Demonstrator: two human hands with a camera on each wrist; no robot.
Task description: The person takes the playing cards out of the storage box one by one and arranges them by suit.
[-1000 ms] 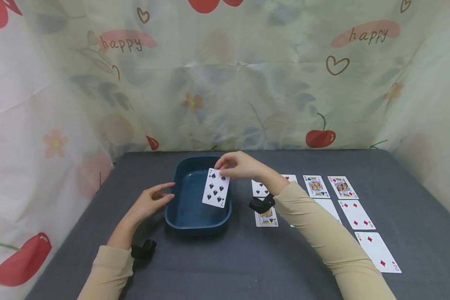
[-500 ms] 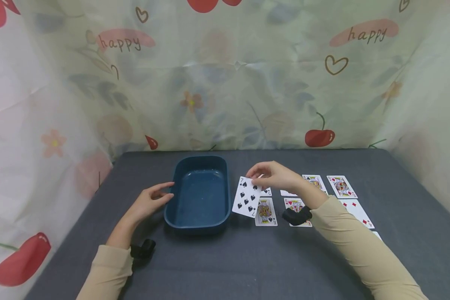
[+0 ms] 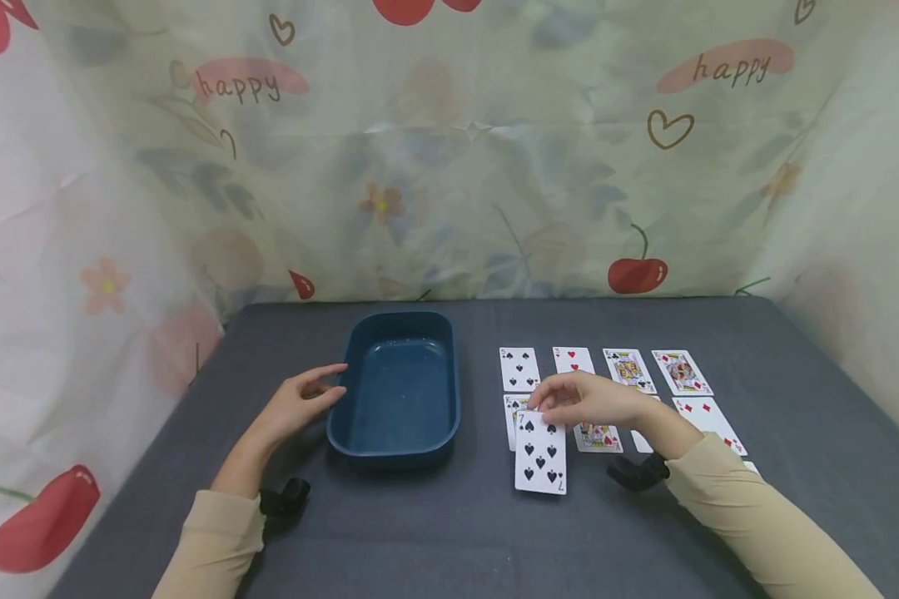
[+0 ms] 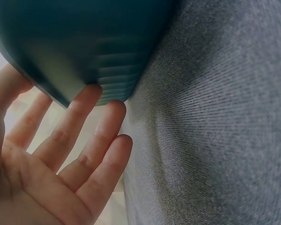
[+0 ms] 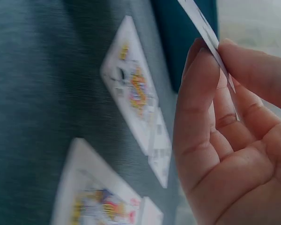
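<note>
My right hand point(image 3: 588, 399) pinches the seven of spades point(image 3: 541, 456) by its top edge between thumb and fingers. In the head view the card covers part of the king of spades point(image 3: 513, 423) behind it. In the right wrist view the held playing card point(image 5: 203, 28) appears nearly edge-on. My left hand point(image 3: 300, 406) is at the left side of the blue tray point(image 3: 393, 453), fingers extended. In the left wrist view its fingertips point(image 4: 89, 91) meet the tray's wall point(image 4: 70, 42). No cards show inside the tray.
Face-up cards lie in rows on the grey cloth right of the tray: a five of spades point(image 3: 519, 370), a hearts card point(image 3: 572, 360), a king of clubs point(image 3: 629, 371), a king of diamonds point(image 3: 682, 373) and a four of diamonds point(image 3: 712, 423). My right forearm hides others. A printed curtain point(image 3: 449, 208) stands behind.
My right hand has carried the seven of spades from over the tray to the right and nearer, to the front of the king of spades. The left hand stays beside the tray.
</note>
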